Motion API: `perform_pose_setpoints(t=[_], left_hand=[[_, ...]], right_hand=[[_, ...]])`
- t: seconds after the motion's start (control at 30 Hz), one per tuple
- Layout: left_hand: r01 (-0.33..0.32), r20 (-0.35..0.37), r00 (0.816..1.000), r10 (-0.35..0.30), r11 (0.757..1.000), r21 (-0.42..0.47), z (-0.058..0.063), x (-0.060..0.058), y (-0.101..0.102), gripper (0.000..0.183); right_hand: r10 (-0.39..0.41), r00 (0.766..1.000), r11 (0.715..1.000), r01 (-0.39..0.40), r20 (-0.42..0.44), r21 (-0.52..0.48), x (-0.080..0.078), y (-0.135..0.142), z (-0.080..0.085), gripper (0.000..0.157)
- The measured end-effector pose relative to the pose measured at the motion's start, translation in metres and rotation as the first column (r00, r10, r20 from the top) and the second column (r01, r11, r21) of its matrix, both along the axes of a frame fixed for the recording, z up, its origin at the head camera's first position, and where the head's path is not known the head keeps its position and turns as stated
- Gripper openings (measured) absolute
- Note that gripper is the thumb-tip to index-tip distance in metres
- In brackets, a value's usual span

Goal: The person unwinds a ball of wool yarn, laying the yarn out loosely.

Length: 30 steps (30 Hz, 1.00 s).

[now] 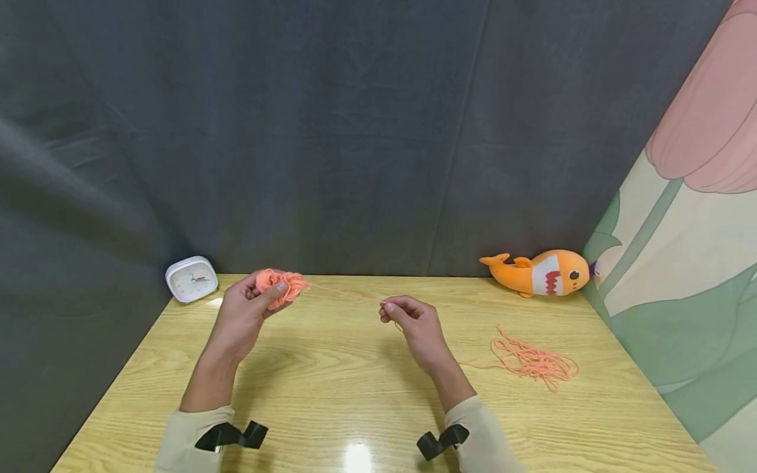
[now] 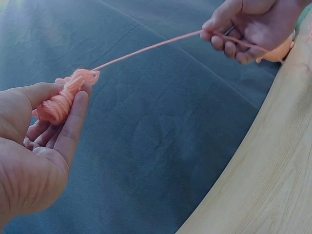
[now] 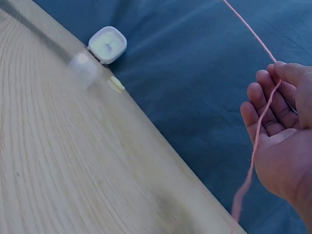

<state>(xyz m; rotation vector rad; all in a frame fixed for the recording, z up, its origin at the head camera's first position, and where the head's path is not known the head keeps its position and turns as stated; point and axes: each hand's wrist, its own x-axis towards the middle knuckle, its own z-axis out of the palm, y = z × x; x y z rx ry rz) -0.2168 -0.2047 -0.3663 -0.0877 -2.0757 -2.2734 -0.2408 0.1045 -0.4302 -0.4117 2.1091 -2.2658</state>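
While a soft, coral-pink bundle of wound yarn (image 1: 280,289) is pinched by the left grip (image 1: 241,312), its thin, taut strand (image 2: 146,49) is pinched by the right grip (image 1: 418,325), right of which a loose, looped coral yarn heap (image 1: 535,360) is spread on the wood-grained desk (image 1: 331,368).

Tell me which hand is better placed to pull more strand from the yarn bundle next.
Probably the right hand: it pinches the strand, which runs straight from the yarn bundle, and sits nearer the loose yarn pile. The left hand is occupied holding the bundle.
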Motion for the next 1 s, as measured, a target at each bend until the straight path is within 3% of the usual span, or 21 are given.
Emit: perform_pose_setpoints(t=[0.33, 0.57, 1.0], left_hand=[[0.010, -0.037, 0.999, -0.007, 0.997, 0.077, -0.001, -0.002, -0.001, 0.010], [0.005, -0.009, 1.000, -0.004, 0.999, 0.032, 0.000, -0.001, -0.001, 0.011], [-0.008, 0.003, 1.000, 0.008, 1.000, -0.006, 0.000, 0.000, -0.001, 0.012]], right_hand=[[-0.052, 0.998, 0.999, 0.052, -0.044, -0.008, 0.008, 0.034, 0.012, 0.023], [-0.081, 0.994, 0.994, 0.086, -0.080, 0.068, 0.010, 0.058, 0.010, 0.023], [-0.159, 0.984, 0.982, 0.166, -0.085, 0.087, 0.012, 0.097, 0.006, 0.027]])
